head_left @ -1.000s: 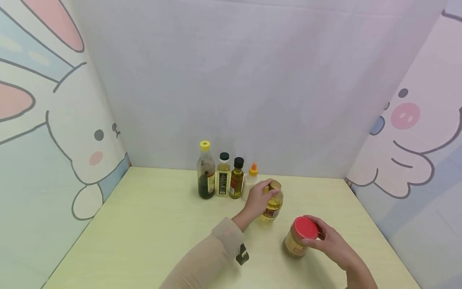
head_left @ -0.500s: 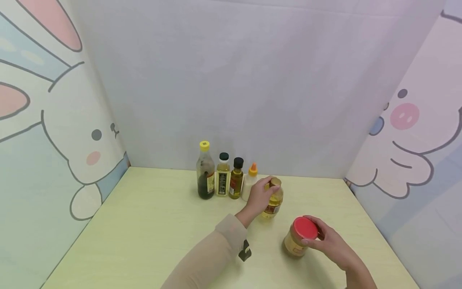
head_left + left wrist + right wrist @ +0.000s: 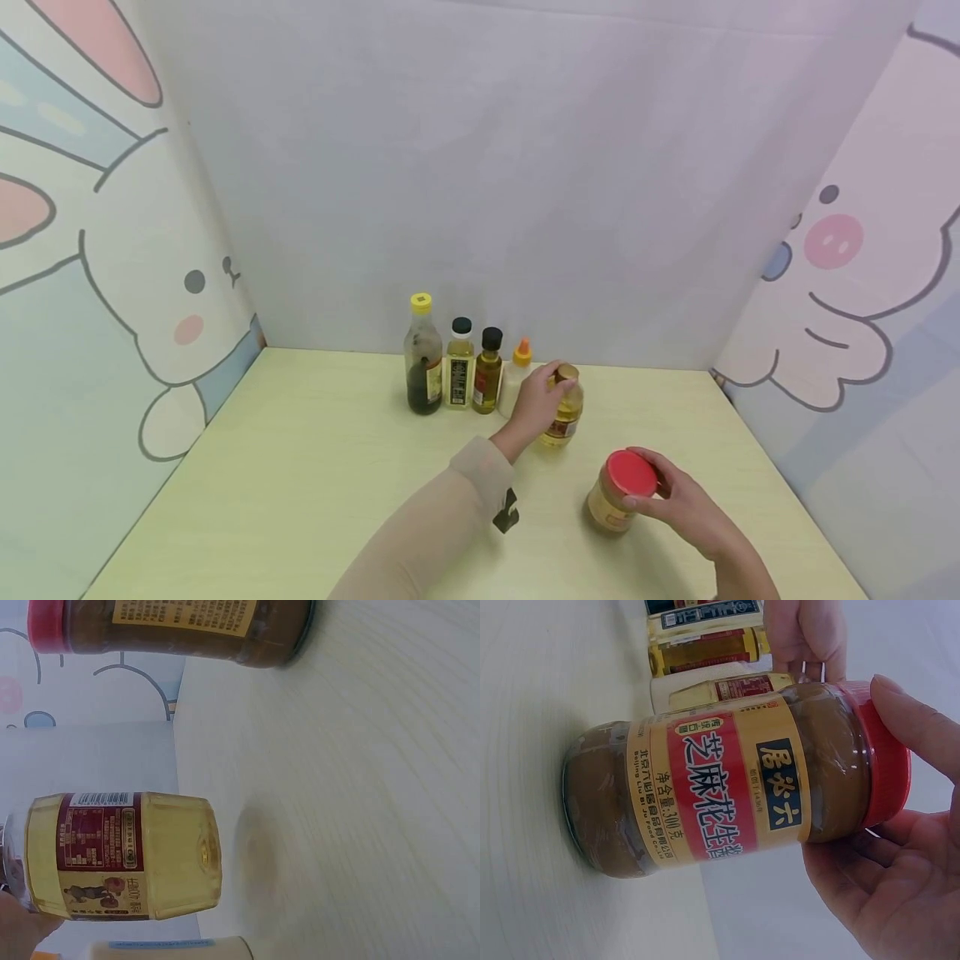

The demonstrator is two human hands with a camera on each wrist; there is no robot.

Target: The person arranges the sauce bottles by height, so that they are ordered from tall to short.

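My left hand (image 3: 537, 407) grips a bottle of yellow cooking oil (image 3: 567, 415) at its neck, just under the gold cap. In the left wrist view the oil bottle (image 3: 176, 859) hangs a little above the table, its shadow under the base. Close by on the left stands a white squeeze bottle (image 3: 512, 392) with an orange tip. My right hand (image 3: 688, 510) holds a jar of sesame peanut butter (image 3: 611, 504) around its red lid, thumb on the near side. The right wrist view shows the label of this jar (image 3: 712, 787); its base is at the tabletop.
Left of the squeeze bottle, in a row along the back, stand a dark-capped oil bottle (image 3: 487, 383), a square bottle of pale liquid (image 3: 459, 379) and a tall yellow-capped soy sauce bottle (image 3: 424, 367). A curtain (image 3: 480, 183) closes off the table's (image 3: 322, 467) rear edge.
The oil bottle in my left hand has moved slightly back toward the row of bottles. My right hand and the jar stay in place; the head view shifts slightly.
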